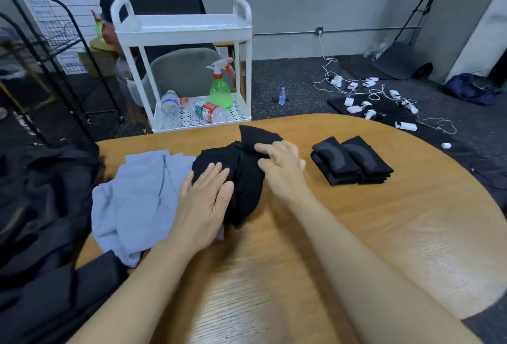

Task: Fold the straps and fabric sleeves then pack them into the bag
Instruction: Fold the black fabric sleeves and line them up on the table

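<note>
Two bare hands work over one black fabric sleeve (241, 179) lying on the wooden desk (356, 234). The left hand (205, 201) lies flat on the sleeve's near-left part, its grip spread, fingers straight and pressing the cloth down. The right hand (279, 162) sits just beyond and to the right of it — its grip pinches a raised flap at the sleeve's far end, fingers curled over the fold. Right of that pinching grip, apart from it, lie two stacks of folded black sleeves (351, 160) side by side and touching; how many pieces each stack holds I cannot tell. Left of the flat grip, touching the black sleeve, one pale grey-blue cloth (137, 195) lies rumpled. Farther left, a dark bag (46, 206) slumps over the desk edge. Beyond both hands stands one white cart (186, 69) — on its lower shelf three clear bottles and one green spray bottle (220, 88).
</note>
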Demonstrator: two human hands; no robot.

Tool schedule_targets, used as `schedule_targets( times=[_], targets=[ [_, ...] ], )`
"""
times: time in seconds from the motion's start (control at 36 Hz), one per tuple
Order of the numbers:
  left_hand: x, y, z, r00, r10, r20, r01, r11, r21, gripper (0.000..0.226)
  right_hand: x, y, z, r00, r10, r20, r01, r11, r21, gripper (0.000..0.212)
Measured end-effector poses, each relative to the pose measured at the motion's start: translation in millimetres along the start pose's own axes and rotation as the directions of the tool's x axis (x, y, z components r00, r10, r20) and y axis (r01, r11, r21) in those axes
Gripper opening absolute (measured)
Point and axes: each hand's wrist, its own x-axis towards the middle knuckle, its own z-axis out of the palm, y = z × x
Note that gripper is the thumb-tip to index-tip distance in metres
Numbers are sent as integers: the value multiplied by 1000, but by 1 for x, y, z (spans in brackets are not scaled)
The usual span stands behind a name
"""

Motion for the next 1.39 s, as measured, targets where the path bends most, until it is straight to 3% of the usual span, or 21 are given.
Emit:
schedule_targets(
  times=[0.17, 0.28, 0.39, 0.44, 0.56, 0.64, 0.81, 0.92, 1.03, 1.25, 1.33, 1.39],
  targets=[
    [14, 22, -20, 997, -54, -53, 48, 993, -104, 69, -3, -40, -35, 989, -129, -69, 136, 984, 111, 29],
    [31, 42, -39, 985, -163, -64, 137, 944, -300, 64, -20, -58, -57, 980, -181, -88, 194, 965, 179, 30],
    [41, 73, -53, 980, -176, -88, 104, 843, -528, 28, -45, -70, -79, 974, -213, -71, 225, 935, 275, 39],
    [42, 87, -57, 977, -185, -109, 92, 820, -564, 24, -58, -70, -89, 973, -228, -42, 230, 927, 296, 36],
    [30, 103, -54, 986, -145, -85, 61, 779, -624, 11, -82, -64, -108, 979, -198, -41, 202, 942, 267, 27],
    [11, 111, -53, 996, -49, -79, -11, 783, -622, 23, -98, -59, -122, 973, -232, 2, 218, 917, 333, 31],
    [-14, 106, -39, 996, 91, 15, -68, 829, -554, 45, -114, -33, -123, 992, -123, -39, 130, 941, 313, 24],
    [-24, 81, 0, 979, 36, 202, 18, 966, -257, 53, -116, 4, -99, 996, 37, 75, -47, 991, 127, 23],
    [-27, 62, 26, 935, -46, 352, 93, 989, -118, 57, -117, 42, -77, 972, 183, 145, -174, 982, -74, 29],
    [-4, 57, 33, 958, -2, 287, 34, 994, -107, 57, -92, 52, -75, 975, 187, 118, -160, 965, -208, 33],
    [-1, 55, 33, 942, -46, 332, 8, 993, 115, 49, -86, 59, -79, 963, 238, 123, -186, 925, -332, 37],
    [-3, 57, 31, 938, -95, 332, -21, 943, 331, 24, -86, 66, -79, 956, 274, 106, -209, 886, -413, 39]
  ],
)
